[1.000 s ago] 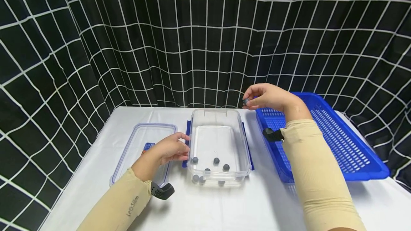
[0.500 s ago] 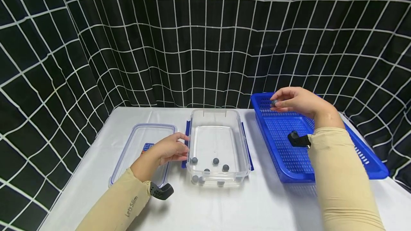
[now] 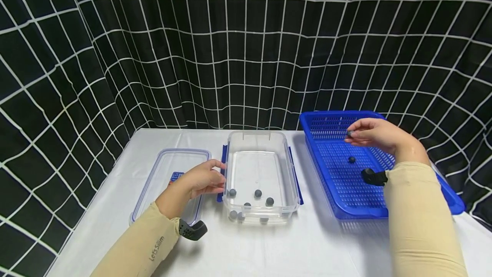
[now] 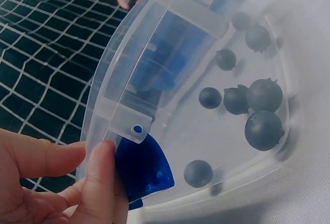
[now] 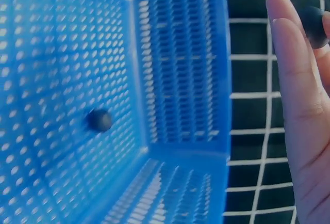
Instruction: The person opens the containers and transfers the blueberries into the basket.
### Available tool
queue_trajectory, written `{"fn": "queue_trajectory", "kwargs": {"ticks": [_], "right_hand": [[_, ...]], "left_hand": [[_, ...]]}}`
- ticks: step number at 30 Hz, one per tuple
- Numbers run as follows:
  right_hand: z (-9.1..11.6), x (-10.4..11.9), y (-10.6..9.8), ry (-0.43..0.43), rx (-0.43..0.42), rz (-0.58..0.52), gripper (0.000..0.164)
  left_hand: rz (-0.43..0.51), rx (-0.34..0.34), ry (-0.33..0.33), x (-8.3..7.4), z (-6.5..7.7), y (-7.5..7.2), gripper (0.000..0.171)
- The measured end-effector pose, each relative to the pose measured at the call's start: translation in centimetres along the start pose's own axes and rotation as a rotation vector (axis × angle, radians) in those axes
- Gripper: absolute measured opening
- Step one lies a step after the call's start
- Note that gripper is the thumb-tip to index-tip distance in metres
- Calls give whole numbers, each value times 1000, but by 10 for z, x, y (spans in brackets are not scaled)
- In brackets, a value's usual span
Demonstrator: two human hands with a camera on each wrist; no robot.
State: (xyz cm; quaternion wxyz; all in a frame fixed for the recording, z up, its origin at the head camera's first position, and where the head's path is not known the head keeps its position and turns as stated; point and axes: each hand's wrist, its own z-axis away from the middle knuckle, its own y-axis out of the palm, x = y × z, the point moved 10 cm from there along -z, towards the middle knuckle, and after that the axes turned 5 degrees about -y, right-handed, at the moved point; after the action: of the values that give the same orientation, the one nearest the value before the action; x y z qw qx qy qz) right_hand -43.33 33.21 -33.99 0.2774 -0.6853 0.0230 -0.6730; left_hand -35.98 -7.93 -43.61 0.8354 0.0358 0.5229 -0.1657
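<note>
Beige sleeves (image 3: 420, 219), black wristbands (image 3: 193, 230)

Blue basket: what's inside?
In the blue basket, one dark ball lies on the floor; a second ball is pinched above it by the right hand. The head view can't show what the right hand and sleeve cover.

Even light fills my head view, leaving soft shadows on the white surface (image 3: 307, 247); the gridded curtain (image 3: 255, 46) bends near the edges. My 2 wrist views look hazy, the basket (image 5: 219, 79) blurred.
</note>
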Motion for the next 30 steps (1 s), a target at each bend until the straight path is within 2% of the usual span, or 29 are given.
{"fn": "queue_trajectory", "kwargs": {"ticks": [5, 9, 14, 19, 26, 30], "right_hand": [[2, -24, -8, 12, 17, -77, 25], [4, -48, -13, 71, 12, -163, 13], [6, -70, -17, 139, -11, -203, 16], [8, -80, -18, 175, -11, -193, 19], [8, -85, -18, 192, -10, -240, 19], [8, -85, -19, 199, -25, -200, 17]], "left_hand": [[-15, -9, -6, -2, 1, -1, 40], [-15, -11, -6, -2, 2, -1, 40], [-16, -17, -9, -2, 2, -1, 40], [-15, -16, -9, -1, 2, -2, 40], [-6, -12, -8, -2, 3, -1, 40], [-13, -15, -9, -2, 3, -2, 40]]}}
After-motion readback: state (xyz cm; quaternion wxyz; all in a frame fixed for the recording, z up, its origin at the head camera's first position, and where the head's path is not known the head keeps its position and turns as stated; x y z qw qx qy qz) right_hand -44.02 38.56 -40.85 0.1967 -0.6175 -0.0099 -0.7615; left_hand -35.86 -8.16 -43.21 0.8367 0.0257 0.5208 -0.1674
